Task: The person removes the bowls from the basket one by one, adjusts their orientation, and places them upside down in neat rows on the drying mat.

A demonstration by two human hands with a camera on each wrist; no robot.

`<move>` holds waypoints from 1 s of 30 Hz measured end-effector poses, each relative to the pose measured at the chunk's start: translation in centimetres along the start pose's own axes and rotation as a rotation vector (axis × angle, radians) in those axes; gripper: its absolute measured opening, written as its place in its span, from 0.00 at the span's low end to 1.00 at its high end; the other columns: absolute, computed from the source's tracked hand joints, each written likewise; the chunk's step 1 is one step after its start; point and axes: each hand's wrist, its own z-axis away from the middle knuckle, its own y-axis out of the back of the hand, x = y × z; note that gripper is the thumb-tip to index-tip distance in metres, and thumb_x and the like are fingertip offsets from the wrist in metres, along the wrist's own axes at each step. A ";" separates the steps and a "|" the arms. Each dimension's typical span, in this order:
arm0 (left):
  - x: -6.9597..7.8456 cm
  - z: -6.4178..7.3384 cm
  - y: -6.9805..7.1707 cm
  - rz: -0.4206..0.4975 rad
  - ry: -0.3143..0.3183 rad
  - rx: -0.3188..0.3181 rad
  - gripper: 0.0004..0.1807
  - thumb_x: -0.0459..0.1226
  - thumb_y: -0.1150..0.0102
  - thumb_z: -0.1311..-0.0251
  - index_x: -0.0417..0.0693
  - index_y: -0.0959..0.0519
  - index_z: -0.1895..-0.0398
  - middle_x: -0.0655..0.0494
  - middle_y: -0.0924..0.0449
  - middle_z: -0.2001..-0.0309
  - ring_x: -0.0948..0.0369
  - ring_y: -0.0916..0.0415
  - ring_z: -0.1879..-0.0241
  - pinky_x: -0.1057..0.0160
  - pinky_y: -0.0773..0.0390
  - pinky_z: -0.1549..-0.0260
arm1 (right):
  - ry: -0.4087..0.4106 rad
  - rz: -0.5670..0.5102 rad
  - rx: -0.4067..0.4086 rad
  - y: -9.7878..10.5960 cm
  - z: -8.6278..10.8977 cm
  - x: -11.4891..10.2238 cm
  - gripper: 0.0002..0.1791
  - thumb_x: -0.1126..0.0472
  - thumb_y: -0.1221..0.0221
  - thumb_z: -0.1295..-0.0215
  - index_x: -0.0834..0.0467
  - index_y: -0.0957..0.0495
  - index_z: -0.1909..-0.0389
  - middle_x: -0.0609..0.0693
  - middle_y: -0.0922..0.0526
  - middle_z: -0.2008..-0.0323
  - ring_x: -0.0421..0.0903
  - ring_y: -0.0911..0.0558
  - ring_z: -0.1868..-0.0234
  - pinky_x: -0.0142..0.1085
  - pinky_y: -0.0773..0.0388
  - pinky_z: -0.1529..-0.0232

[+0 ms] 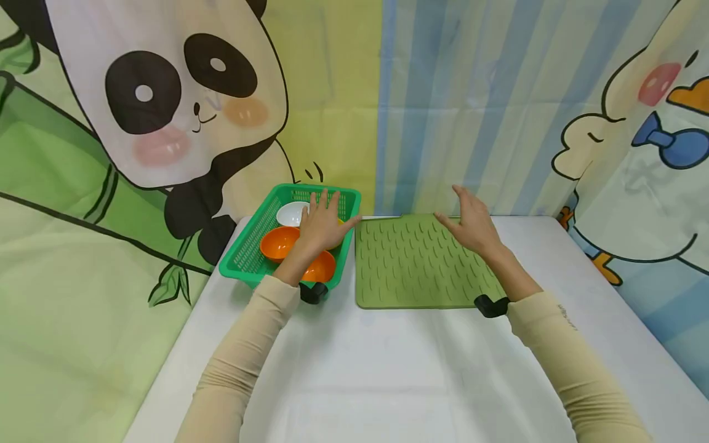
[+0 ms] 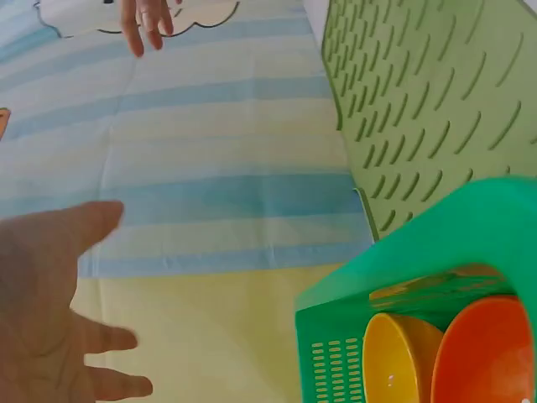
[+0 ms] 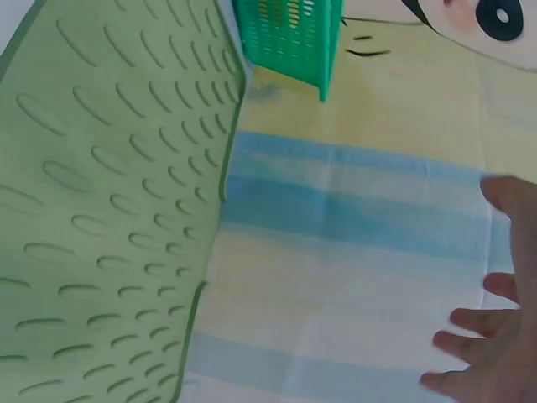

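My left hand (image 1: 322,229) is held over the green basket (image 1: 235,266) with its fingers spread, holding nothing. Inside the basket are a white bowl (image 1: 290,213), an orange bowl (image 1: 277,243), a second orange bowl (image 1: 321,268) and a yellow bowl (image 2: 401,357), partly hidden by the hand in the head view. Above the green ridged mat (image 1: 410,264) hovers my right hand (image 1: 473,223), fingers extended and thumb apart, with nothing in it. In the left wrist view the left hand's thumb and fingers (image 2: 105,337) show beside the basket.
Basket and mat lie side by side on a white table (image 1: 354,369). Behind the table hangs a printed curtain (image 1: 332,92) with a panda on the left and a white duck-like figure on the right. A dark wrist strap (image 1: 313,293) shows below the left hand.
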 end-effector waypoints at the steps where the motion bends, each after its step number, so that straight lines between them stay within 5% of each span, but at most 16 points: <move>1: -0.2 0.1 0.2 0.016 0.000 0.021 0.48 0.66 0.58 0.43 0.48 0.53 0.27 0.43 0.59 0.28 0.43 0.65 0.31 0.42 0.58 0.37 | 0.007 -0.030 0.054 0.2 0.0 0.4 0.40 0.47 0.47 0.35 0.62 0.51 0.30 0.65 0.48 0.33 0.64 0.47 0.34 0.60 0.52 0.39; 5: -1.7 1.1 0.8 0.112 -0.023 0.151 0.41 0.57 0.46 0.42 0.44 0.43 0.31 0.42 0.43 0.33 0.45 0.47 0.35 0.47 0.43 0.39 | 0.001 -0.136 0.253 1.2 0.8 3.0 0.32 0.54 0.45 0.35 0.63 0.41 0.34 0.65 0.36 0.38 0.64 0.37 0.39 0.59 0.41 0.44; 8: -3.6 2.2 1.1 0.236 -0.044 0.260 0.32 0.48 0.40 0.43 0.41 0.33 0.39 0.43 0.29 0.44 0.48 0.30 0.47 0.50 0.29 0.51 | -0.063 -0.208 0.355 1.8 1.9 6.2 0.27 0.56 0.45 0.35 0.62 0.35 0.38 0.64 0.31 0.42 0.62 0.34 0.41 0.56 0.38 0.44; 12: -7.3 3.4 1.2 0.329 -0.003 0.258 0.23 0.45 0.38 0.44 0.40 0.24 0.51 0.45 0.21 0.63 0.52 0.24 0.67 0.58 0.24 0.70 | -0.256 -0.327 0.390 1.5 4.1 10.9 0.26 0.53 0.46 0.34 0.59 0.32 0.38 0.60 0.29 0.42 0.54 0.32 0.40 0.46 0.36 0.41; 16: -11.0 3.9 1.2 0.333 0.052 0.062 0.23 0.45 0.39 0.42 0.39 0.27 0.49 0.43 0.22 0.61 0.52 0.27 0.70 0.60 0.26 0.73 | -0.415 -0.562 0.347 -0.2 6.4 14.8 0.28 0.51 0.46 0.34 0.56 0.35 0.36 0.53 0.31 0.39 0.40 0.32 0.41 0.32 0.37 0.41; 21: -14.1 3.9 0.8 0.440 0.014 -0.291 0.28 0.38 0.44 0.38 0.41 0.39 0.38 0.36 0.35 0.44 0.47 0.26 0.65 0.53 0.25 0.64 | -0.441 -0.843 0.274 -3.1 8.5 17.8 0.32 0.54 0.45 0.35 0.54 0.41 0.32 0.47 0.36 0.35 0.32 0.33 0.41 0.22 0.39 0.43; 25: -15.3 3.7 -0.2 0.546 0.025 -0.521 0.27 0.36 0.47 0.36 0.42 0.41 0.35 0.35 0.34 0.47 0.49 0.25 0.64 0.57 0.27 0.64 | -0.436 -0.860 0.225 -4.9 9.4 18.9 0.33 0.54 0.45 0.35 0.54 0.44 0.31 0.46 0.37 0.34 0.32 0.34 0.40 0.18 0.37 0.47; 30: -16.3 3.4 -1.2 0.612 0.007 -0.679 0.26 0.35 0.48 0.36 0.43 0.38 0.35 0.37 0.40 0.39 0.51 0.28 0.54 0.57 0.27 0.53 | -0.461 -0.828 0.204 -6.1 10.1 19.4 0.34 0.53 0.45 0.35 0.56 0.44 0.30 0.43 0.34 0.36 0.32 0.35 0.39 0.16 0.35 0.53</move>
